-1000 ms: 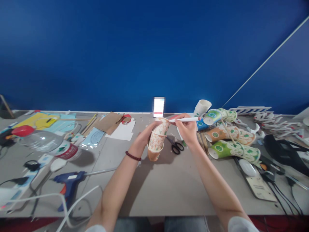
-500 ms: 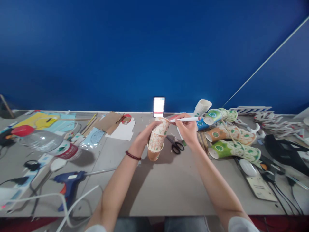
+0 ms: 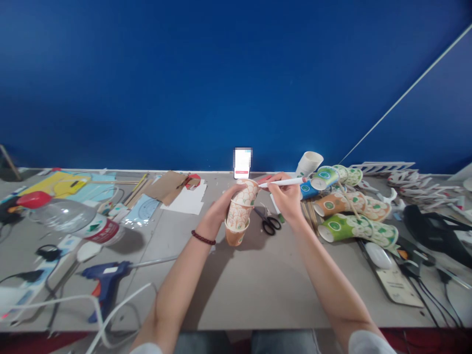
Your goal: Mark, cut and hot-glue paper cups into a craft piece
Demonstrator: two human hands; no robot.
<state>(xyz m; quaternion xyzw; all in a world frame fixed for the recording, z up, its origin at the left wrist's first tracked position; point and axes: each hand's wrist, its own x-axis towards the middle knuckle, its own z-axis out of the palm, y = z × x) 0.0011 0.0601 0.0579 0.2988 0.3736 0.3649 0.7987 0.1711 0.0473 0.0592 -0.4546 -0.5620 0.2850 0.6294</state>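
My left hand (image 3: 220, 202) is closed around the upper part of a joined column of orange-patterned paper cups (image 3: 239, 216), which tilts slightly above the table. A white pen (image 3: 287, 182) is pinched in my right hand (image 3: 285, 196), its tip against or very near the top cup's side; contact is too small to make out. Black-handled scissors (image 3: 271, 225) lie on the table between my forearms, just right of the cups. Beyond my hands a phone (image 3: 242, 162) with a lit screen leans against the blue wall.
To the right lie bound rows of green paper cups (image 3: 335, 227) and orange ones, near a white cup (image 3: 311, 160) and a computer mouse (image 3: 378, 255). On the left are a plastic bottle (image 3: 73, 216), a blue glue gun (image 3: 106, 280), a power strip (image 3: 33, 290) and cardboard (image 3: 167, 187).
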